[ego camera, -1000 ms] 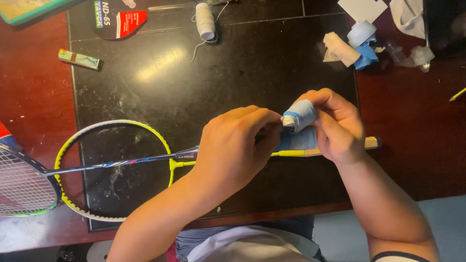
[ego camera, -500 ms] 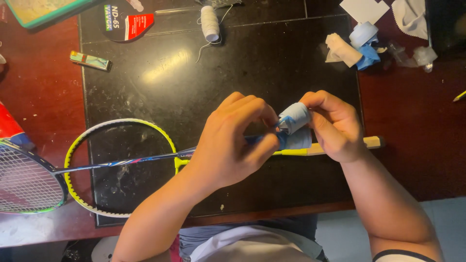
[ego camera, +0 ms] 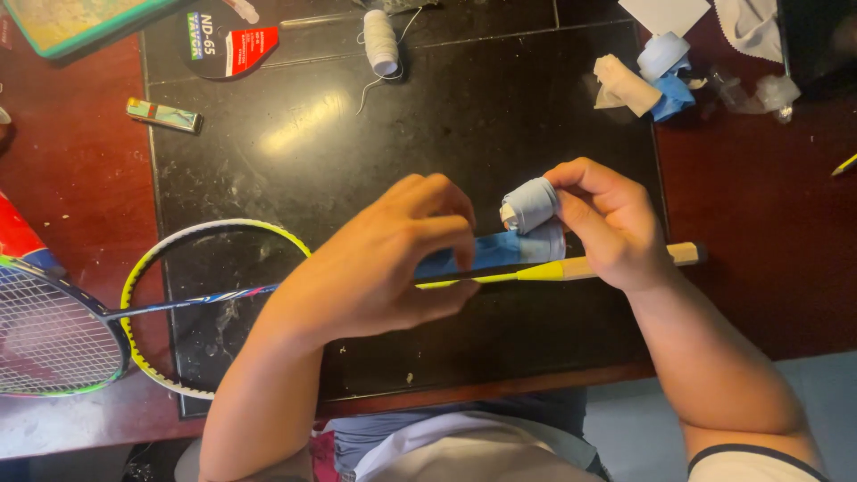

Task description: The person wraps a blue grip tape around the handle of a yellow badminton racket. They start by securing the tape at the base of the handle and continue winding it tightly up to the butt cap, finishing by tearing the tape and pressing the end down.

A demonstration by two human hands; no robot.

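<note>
Light-blue grip tape roll (ego camera: 530, 204) sat pinched between thumb and fingers of right hand (ego camera: 611, 223), held just above bare wooden racket handle (ego camera: 625, 262), mid-right of dark stone slab (ego camera: 295, 134). Loose blue tape tail (ego camera: 500, 252) ran left from roll along yellow-and-black racket shaft (ego camera: 486, 278), touching it. Left hand (ego camera: 384, 263) curled over shaft, fingers half closed, fingertips pressing tape tail onto shaft; thumb side hidden, so full grip could not be told. Unstrung yellow-rimmed racket head (ego camera: 192, 236) lay near left on slab, overlapped by second, strung racket head (ego camera: 49, 339) at far-left edge over red-brown wooden table (ego camera: 768, 214).

Far side of slab: white thread spool (ego camera: 381, 40) with loose strand, black-and-red round packet (ego camera: 228, 40) left of it. Small green-and-gold oblong pack (ego camera: 162, 115) at left slab edge. Far right: beige rolled tape (ego camera: 627, 86) touching crumpled blue tape scrap (ego camera: 674, 96), pale blue roll (ego camera: 662, 55) just beyond. Green-edged tray (ego camera: 80, 22) at far-left corner.
</note>
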